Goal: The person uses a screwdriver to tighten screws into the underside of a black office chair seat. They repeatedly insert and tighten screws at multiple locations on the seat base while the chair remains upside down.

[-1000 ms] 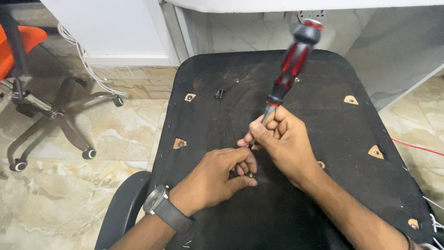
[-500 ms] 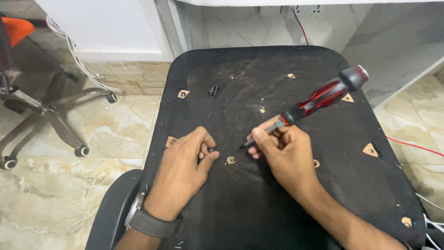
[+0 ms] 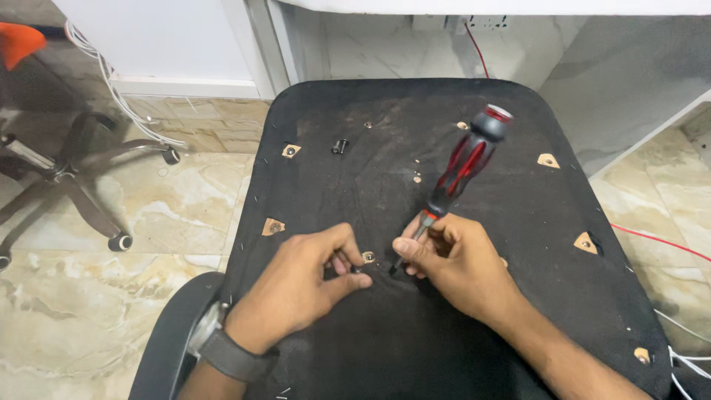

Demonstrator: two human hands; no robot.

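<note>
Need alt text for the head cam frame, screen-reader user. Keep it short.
Seen from above, a person's right hand grips a red-and-black screwdriver by its shaft, tip down on the black underside of an upturned chair seat, while the left hand pinches a small dark part beside a hole. A loose black fitting lies farther up the seat; marble floor surrounds it.

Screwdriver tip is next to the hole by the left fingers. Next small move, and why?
Probably tilt the screwdriver upright and seat its tip in the hole: the shaft leans, its tip just right of it, while the left hand pinches beside it and the right hand grips low.
</note>
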